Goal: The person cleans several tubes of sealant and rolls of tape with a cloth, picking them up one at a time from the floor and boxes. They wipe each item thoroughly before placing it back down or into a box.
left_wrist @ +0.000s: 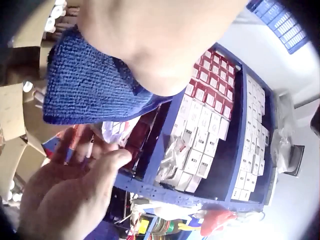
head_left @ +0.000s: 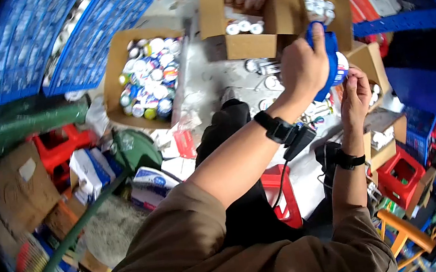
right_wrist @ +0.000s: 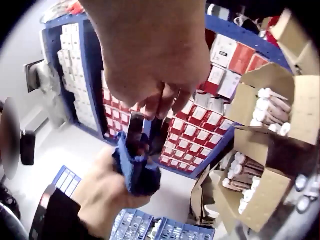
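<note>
My left hand point(head_left: 305, 66) grips a blue knitted cloth point(left_wrist: 90, 82), its thumb lying along the top. The cloth is wrapped around a small container point(head_left: 340, 68) with a white, blue and red face; most of the container is hidden by the cloth. Facing it, my right hand point(head_left: 355, 97) has bent fingers and thumb at the container's exposed end. From the left wrist, the right hand point(left_wrist: 75, 195) shows thumb and fingers around that whitish end point(left_wrist: 117, 131). In the right wrist view the blue cloth point(right_wrist: 137, 172) bunches below the right fingertips point(right_wrist: 152, 107).
Cardboard boxes point(head_left: 250, 43) with white-capped tubes stand ahead. A carton point(head_left: 113, 94) of mixed round containers is on the left, near blue crates point(head_left: 98, 39). Blue shelving point(left_wrist: 232, 150) holds stacked boxes. A red stool point(head_left: 400, 178) stands at right, a green pole point(head_left: 80, 236) at left.
</note>
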A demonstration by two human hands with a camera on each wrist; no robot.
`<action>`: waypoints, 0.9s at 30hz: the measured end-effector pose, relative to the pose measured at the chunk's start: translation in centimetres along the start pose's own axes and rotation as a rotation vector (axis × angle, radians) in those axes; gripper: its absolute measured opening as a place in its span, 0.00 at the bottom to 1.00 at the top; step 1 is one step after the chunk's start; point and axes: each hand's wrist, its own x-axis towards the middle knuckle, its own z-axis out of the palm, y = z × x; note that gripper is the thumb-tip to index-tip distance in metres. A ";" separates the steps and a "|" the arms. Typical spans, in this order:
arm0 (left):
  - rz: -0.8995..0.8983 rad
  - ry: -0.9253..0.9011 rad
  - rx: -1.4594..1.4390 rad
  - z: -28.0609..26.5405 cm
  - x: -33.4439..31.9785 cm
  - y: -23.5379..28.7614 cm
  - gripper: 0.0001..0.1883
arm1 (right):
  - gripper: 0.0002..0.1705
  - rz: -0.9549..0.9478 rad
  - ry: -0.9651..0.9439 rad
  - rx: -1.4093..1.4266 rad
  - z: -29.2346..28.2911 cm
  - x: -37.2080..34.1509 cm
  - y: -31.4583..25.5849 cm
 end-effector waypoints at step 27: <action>0.320 0.220 0.030 -6.8 1.2 -1.1 0.15 | 0.38 0.770 -1.182 -0.159 24.7 -1.2 14.1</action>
